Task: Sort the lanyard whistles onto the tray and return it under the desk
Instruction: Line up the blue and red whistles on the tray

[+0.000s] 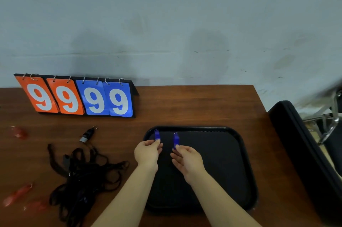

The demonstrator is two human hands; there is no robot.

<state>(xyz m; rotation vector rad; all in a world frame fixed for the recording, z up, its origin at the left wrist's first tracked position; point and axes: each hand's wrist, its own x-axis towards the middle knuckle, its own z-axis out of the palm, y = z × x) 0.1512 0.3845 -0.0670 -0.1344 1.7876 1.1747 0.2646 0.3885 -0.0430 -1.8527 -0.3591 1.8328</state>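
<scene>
While each hand pinches one, blue whistles (157, 135) project beyond fingers (158, 141).

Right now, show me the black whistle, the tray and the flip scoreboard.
black whistle (88, 133): head view, on its dark body.
tray (194, 128): head view, on its far rim.
flip scoreboard (69, 99): head view, on the second orange card.

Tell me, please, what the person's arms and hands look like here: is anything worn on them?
The left hand and right hand are bare: no gloves, rings, watch or bracelet that I can see. The left forearm and right forearm are uncovered down to the picture's bottom edge, so no sleeve shows.
</scene>
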